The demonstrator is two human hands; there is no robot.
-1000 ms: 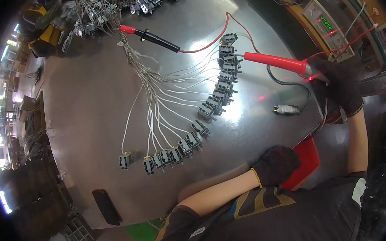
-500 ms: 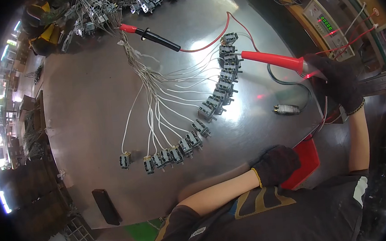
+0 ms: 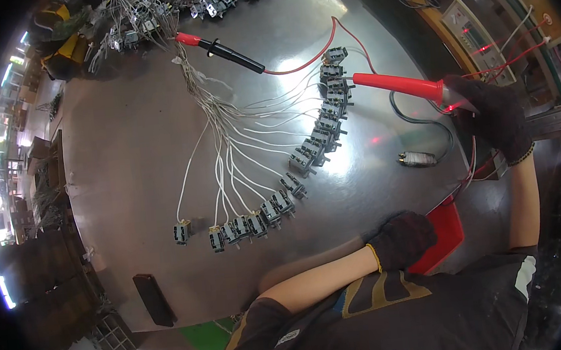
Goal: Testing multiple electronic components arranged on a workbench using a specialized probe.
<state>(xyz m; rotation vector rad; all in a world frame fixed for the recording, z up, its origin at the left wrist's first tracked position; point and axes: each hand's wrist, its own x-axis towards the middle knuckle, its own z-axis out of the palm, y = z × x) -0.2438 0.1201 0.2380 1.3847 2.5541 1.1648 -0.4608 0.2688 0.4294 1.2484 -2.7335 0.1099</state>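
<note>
My right hand [image 3: 494, 113], in a dark glove, is closed around the back of a red test probe [image 3: 399, 86]. The probe's thin metal tip touches, or nearly touches, one of the small grey-and-black switch-like components [image 3: 335, 85] near the far end of a curved row. White wires [image 3: 222, 123] fan out from these components to a bundle. My left hand [image 3: 403, 239], also gloved, rests curled at the table's near edge beside a red tray [image 3: 449, 230]. Its fingers look folded in, with nothing visible in them. A black-and-red probe [image 3: 233, 57] lies across the wire bundle.
A bench meter [image 3: 479, 41] stands at the right, with red leads beside it. A dark cable ends in a plug [image 3: 417, 158] on the metal table [image 3: 119, 162]. A phone-like black slab [image 3: 153, 299] lies near left. More wired components [image 3: 141, 27] are piled at the back.
The green digits on the meter's display, lit before, no longer show. My right hand and the red probe have shifted very slightly to the right. My left hand is still.
</note>
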